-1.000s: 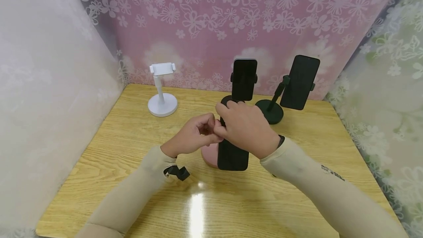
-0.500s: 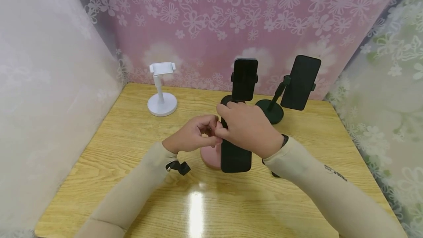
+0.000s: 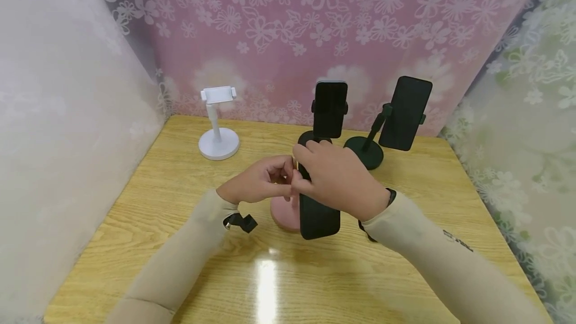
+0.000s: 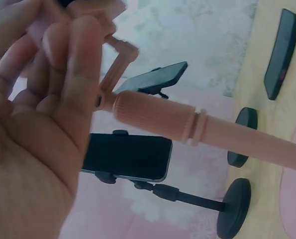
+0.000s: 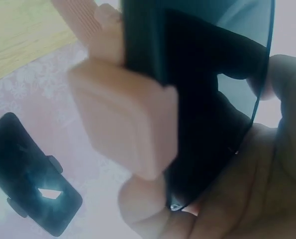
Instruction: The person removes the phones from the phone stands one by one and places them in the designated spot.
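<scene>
A pink phone stand [image 3: 283, 214] stands mid-table, partly covered by my hands and a black phone [image 3: 319, 221]. Its ribbed pole [image 4: 155, 115] crosses the left wrist view. My left hand [image 3: 256, 182] has its fingers curled at the stand's pink clamp, pinching its side. With my right hand [image 3: 338, 180] I grip the phone's upper part from above, fingers over its far edge and thumb near the clamp. In the right wrist view, the pink clamp jaw block [image 5: 120, 119] sits against the phone's edge. The clamp's other side is hidden by my fingers.
Behind are two black stands holding phones: one upright phone [image 3: 330, 109] and one tilted phone [image 3: 406, 114] at the right. A white stand [image 3: 218, 144] with a bare clamp is at back left. Another black phone [image 4: 282, 55] lies on the table.
The held phone's lower end has shifted slightly right and towards me. My left fingertips and right thumb have moved a little at the clamp; both hands otherwise stay in place.
</scene>
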`<move>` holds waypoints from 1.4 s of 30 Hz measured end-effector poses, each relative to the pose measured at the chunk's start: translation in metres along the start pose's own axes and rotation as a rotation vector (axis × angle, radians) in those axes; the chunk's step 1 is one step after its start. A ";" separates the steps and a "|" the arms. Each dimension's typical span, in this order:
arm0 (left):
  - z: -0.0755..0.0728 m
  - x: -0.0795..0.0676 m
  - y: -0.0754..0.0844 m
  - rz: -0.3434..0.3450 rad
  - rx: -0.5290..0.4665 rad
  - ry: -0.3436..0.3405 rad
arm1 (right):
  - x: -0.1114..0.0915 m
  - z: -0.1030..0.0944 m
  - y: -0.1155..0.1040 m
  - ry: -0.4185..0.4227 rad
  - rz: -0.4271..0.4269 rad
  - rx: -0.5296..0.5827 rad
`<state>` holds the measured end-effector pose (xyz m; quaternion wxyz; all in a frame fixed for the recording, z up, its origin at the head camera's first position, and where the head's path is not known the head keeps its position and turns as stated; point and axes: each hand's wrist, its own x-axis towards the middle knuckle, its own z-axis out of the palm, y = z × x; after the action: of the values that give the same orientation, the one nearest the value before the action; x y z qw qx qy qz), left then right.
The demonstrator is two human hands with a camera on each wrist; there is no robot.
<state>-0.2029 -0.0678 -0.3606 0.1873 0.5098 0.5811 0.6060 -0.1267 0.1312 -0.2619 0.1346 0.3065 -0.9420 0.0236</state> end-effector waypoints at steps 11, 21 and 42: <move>0.002 0.002 0.015 -0.075 0.182 0.023 | -0.010 0.007 0.000 0.118 -0.034 -0.053; 0.007 -0.002 0.018 -0.027 0.292 0.049 | -0.013 0.010 -0.005 0.147 -0.026 -0.082; 0.017 0.004 0.026 0.049 0.567 0.113 | -0.018 0.010 0.003 0.191 -0.010 -0.072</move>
<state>-0.1806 -0.0624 -0.3394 -0.0099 0.5209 0.7244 0.4514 -0.1169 0.1427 -0.2760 0.2349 0.3025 -0.9236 0.0184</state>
